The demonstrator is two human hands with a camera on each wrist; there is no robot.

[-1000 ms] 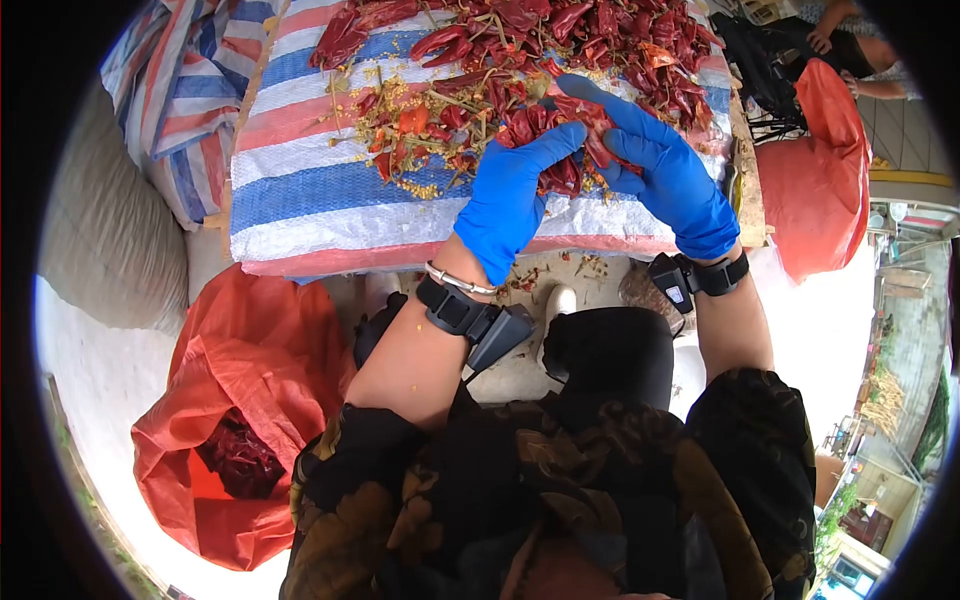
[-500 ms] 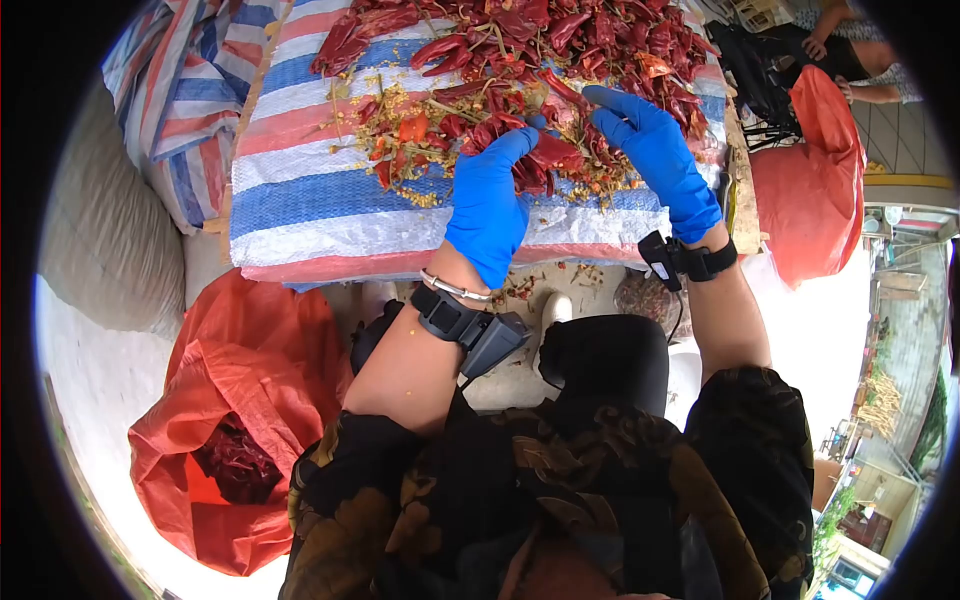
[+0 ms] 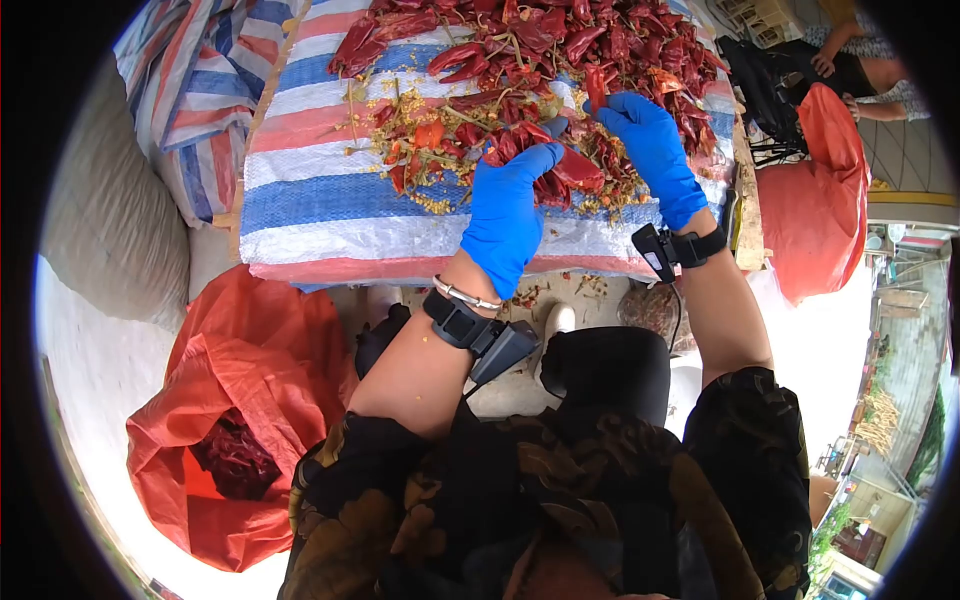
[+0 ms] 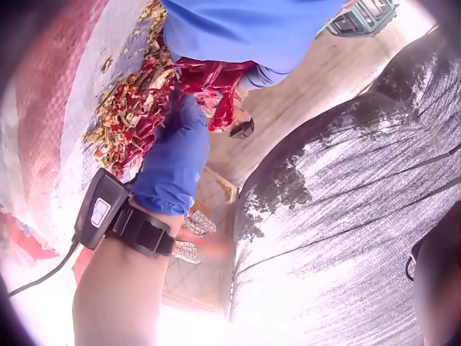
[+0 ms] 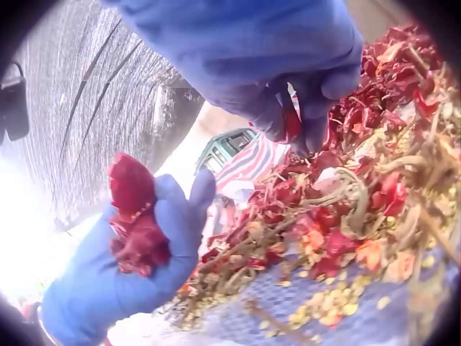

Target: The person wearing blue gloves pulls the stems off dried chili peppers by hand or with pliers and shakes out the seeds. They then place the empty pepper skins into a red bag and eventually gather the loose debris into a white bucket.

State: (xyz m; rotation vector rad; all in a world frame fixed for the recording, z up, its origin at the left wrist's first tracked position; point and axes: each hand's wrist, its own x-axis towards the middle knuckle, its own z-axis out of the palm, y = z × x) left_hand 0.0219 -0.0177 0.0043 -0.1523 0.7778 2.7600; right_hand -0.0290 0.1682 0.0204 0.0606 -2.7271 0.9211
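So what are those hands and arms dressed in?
The left hand and right hand wear plain blue gloves. Each wrist has a black strap holding a dark, boxy device with a thin cable; the right one bears a small pale label. A silvery bangle circles the left wrist. The sleeves are black with brownish-gold patterning.

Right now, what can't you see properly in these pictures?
- Far end of the pepper pile: cut off by the head view's top edge.
- The other person's head: past the head view's edge.
- How deep the peppers go in the left red bag: head view, top ones hide the rest.
- Most of the pepper in the right hand: right wrist view, fingers hide it.
- Far hills of seeds: none readable, left wrist view too blurred.
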